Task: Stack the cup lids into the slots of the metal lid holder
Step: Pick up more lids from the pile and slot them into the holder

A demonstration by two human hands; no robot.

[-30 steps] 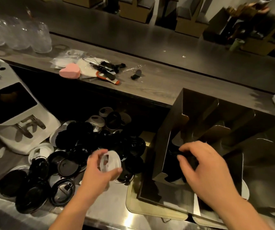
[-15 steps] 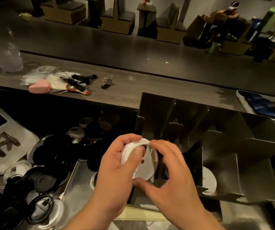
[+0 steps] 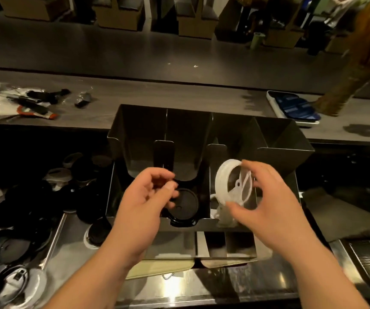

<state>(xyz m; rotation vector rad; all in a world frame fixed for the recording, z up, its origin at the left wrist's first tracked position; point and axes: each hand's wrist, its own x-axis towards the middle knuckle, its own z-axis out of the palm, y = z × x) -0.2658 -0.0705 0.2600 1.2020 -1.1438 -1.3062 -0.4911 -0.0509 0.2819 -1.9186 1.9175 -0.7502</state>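
Pinching a clear lid (image 3: 232, 182) on edge, the right hand (image 3: 271, 204) hovers over the metal lid holder (image 3: 135, 130). The left hand (image 3: 144, 204), its grip loosely curled and empty, hangs above a slotted black lid (image 3: 186, 206).

Both our bare forearms enter from the bottom edge. Our left hand (image 3: 150, 197), frame centre: fingers loosely curled, thumb near forefinger, nothing held. Our right hand (image 3: 268, 197), right of centre: thumb below, fingertips above, pinching a white cup lid (image 3: 221, 177).
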